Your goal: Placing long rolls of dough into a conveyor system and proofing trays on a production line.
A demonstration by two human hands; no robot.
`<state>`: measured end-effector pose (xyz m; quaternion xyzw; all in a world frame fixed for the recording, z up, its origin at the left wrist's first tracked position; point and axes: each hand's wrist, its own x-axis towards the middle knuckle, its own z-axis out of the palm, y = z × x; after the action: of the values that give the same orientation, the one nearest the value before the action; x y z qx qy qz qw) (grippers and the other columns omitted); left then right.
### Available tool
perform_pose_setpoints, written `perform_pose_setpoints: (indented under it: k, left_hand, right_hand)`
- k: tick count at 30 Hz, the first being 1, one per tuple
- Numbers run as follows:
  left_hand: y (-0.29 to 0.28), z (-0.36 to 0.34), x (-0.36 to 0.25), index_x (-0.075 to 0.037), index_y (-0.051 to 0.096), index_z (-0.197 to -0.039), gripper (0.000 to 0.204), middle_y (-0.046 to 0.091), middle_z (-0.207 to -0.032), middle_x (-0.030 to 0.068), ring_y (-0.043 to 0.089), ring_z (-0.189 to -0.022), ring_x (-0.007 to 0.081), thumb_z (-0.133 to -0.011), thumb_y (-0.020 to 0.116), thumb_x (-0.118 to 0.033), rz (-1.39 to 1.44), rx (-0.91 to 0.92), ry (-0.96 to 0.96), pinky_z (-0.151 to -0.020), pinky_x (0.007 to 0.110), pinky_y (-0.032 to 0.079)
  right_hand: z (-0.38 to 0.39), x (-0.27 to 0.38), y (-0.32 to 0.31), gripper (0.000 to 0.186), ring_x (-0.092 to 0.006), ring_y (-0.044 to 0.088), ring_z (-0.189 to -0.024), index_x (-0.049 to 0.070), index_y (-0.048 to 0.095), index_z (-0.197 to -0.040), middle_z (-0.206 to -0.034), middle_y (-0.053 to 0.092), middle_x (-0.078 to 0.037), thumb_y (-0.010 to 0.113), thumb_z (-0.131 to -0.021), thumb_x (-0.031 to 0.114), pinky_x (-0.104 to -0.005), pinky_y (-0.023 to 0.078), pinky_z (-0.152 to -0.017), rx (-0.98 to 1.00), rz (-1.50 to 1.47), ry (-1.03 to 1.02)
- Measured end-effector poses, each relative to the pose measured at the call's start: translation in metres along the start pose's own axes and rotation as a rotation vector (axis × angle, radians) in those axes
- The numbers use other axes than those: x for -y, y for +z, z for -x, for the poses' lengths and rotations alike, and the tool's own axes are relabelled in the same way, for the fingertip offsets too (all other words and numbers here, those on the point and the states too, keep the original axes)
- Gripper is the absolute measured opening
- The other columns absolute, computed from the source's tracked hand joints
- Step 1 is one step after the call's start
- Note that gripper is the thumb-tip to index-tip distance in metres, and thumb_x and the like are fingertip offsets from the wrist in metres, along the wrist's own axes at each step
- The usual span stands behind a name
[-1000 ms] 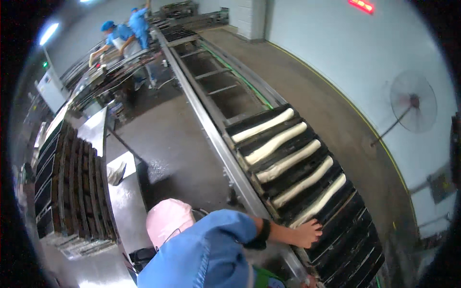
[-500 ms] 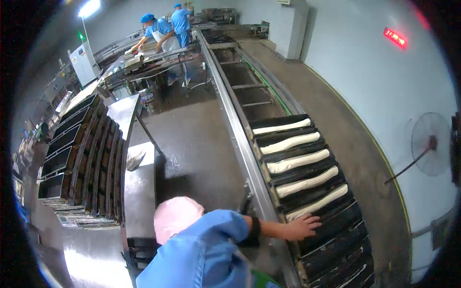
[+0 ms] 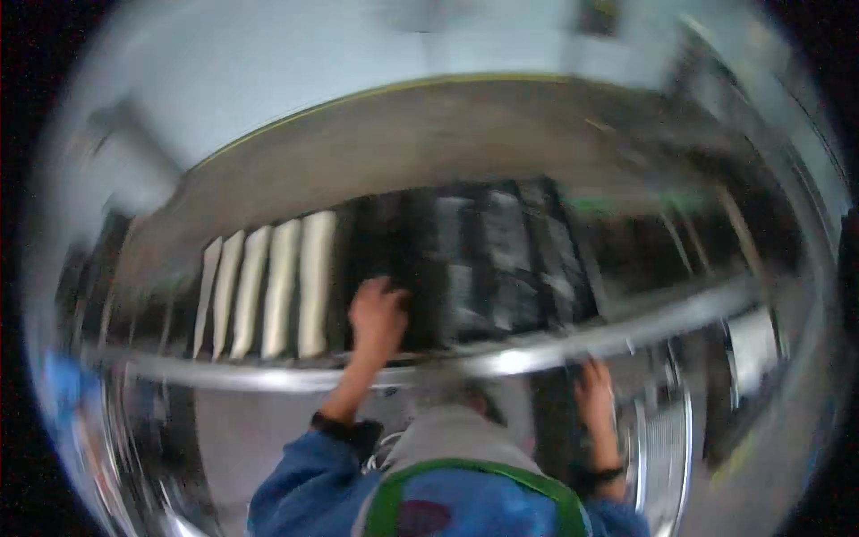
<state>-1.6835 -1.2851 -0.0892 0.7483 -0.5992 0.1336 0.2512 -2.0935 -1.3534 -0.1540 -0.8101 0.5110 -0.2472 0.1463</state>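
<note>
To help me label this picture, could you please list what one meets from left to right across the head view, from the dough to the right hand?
Five pale dough strips, left hand, streaked dark trays, right hand.

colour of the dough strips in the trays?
Dough strips: creamy white, best seen in the head view.

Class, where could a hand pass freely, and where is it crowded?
Mostly bare floor lies between black trays and yellow line; the dark stretch right of the dough strips looks free beyond the left hand. Crowded: the trays holding strips.
</note>
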Motion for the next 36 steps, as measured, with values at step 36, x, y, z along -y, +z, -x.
perform_pose_setpoints:
  k: [36]
  left_hand:
    - [-0.001, 0.090, -0.232, -0.013, 0.056, -0.102, 0.029, 0.044, -0.117, 0.0135, 0.035, -0.113, 0.0331, -0.073, 0.058, -0.020, 0.583, 0.498, 0.493, -0.094, 0.044, 0.027]
  right_hand:
    - [0.309, -0.176, -0.145, 0.045, -0.0258, 0.040, -0.108, 0.012, 0.042, -0.111, -0.112, 0.045, -0.008, 0.053, -0.068, 0.009, -0.0453, 0.034, -0.084, -0.340, 0.577, 0.717]
